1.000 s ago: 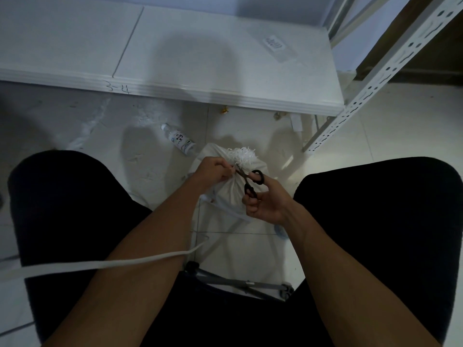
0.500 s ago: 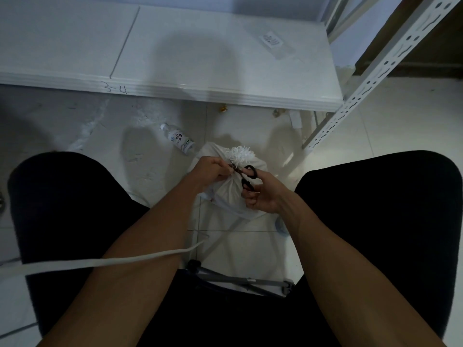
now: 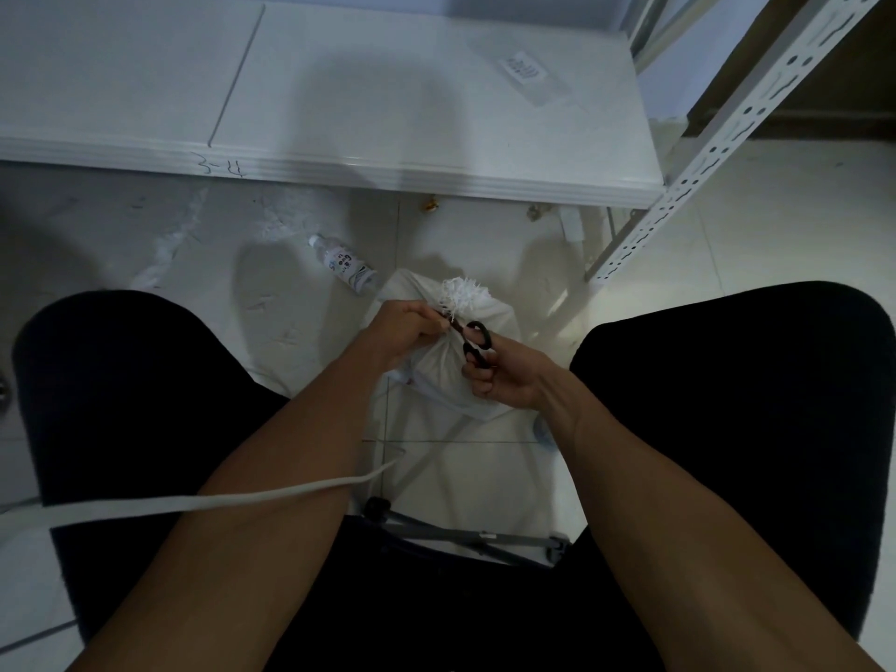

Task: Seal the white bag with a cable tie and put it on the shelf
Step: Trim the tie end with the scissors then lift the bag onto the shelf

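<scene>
A white bag (image 3: 439, 375) stands on the floor between my knees, its gathered neck ending in a frayed white tuft (image 3: 465, 295). My left hand (image 3: 405, 327) pinches at the neck just left of the tuft; the cable tie itself is too small to make out. My right hand (image 3: 504, 375) grips black-handled scissors (image 3: 475, 342), whose blades point up-left into the bag's neck beside my left fingers. The white shelf board (image 3: 388, 104) lies low in front of me, beyond the bag.
A small plastic bottle (image 3: 345, 266) lies on the tiled floor left of the bag. A perforated white shelf upright (image 3: 703, 157) slants at the right. A white strap (image 3: 194, 502) crosses my left forearm. Grey chair-base legs (image 3: 465, 535) sit below the bag.
My right hand has brought the scissors slightly up and left, closer to the bag's neck. My left hand keeps its pinch at the neck.
</scene>
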A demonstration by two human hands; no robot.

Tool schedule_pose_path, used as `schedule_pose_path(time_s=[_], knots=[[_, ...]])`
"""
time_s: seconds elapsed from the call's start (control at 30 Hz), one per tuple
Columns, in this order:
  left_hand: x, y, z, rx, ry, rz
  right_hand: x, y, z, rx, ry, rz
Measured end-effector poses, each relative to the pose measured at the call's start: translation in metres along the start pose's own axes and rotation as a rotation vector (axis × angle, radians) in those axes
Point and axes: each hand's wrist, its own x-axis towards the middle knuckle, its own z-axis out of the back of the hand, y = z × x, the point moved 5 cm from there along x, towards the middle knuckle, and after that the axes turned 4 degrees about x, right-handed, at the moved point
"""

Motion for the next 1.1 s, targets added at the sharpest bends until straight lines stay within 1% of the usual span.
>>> schedule_pose_path(time_s=[0.1,0.23,0.37,0.5,0.53,0.57,0.6,0.63,0.67,0.7,0.73,0.8,0.87,1.0,1.1], knots=[[-0.003,-0.003,-0.001,-0.009,0.021,-0.003,-0.001,-0.002,0.002,0.014,-0.013,0.009],[-0.003,-0.012,-0.009,0.019,0.133,-0.026,0.000,-0.003,0.004,0.034,-0.008,0.042],[-0.007,-0.008,-0.007,-0.058,0.159,0.013,-0.003,-0.006,0.002,0.040,-0.032,0.014],[-0.007,-0.001,0.006,-0.048,0.062,0.124,-0.024,-0.011,-0.007,0.028,-0.097,-0.109],[-0.006,0.000,0.010,-0.045,0.013,0.143,-0.032,-0.009,-0.009,-0.027,-0.133,-0.140],[-0.006,0.002,0.016,-0.046,-0.056,0.153,-0.040,-0.004,-0.010,-0.143,-0.193,-0.160],[-0.005,0.002,0.023,-0.036,-0.140,0.144,-0.049,0.002,-0.010,-0.324,-0.264,-0.159],[-0.004,-0.002,0.028,-0.009,-0.226,0.118,-0.055,0.013,-0.009,-0.536,-0.352,-0.114],[-0.002,-0.009,0.033,0.030,-0.293,0.079,-0.060,0.028,-0.010,-0.717,-0.437,-0.011],[0.000,-0.018,0.034,0.071,-0.327,0.033,-0.061,0.042,-0.010,-0.828,-0.488,0.130],[0.002,-0.029,0.032,0.107,-0.326,-0.012,-0.062,0.054,-0.013,-0.865,-0.505,0.253],[0.007,-0.054,0.020,0.142,-0.269,-0.102,-0.063,0.073,-0.017,-0.872,-0.535,0.422],[0.009,-0.079,0.004,0.159,-0.216,-0.168,-0.065,0.085,-0.016,-0.840,-0.594,0.508],[0.020,-0.123,-0.028,0.190,-0.060,-0.199,-0.075,0.109,-0.009,-0.690,-0.685,0.565],[0.032,-0.147,-0.048,0.235,0.000,-0.207,-0.082,0.135,0.000,-0.686,-0.739,0.542]])
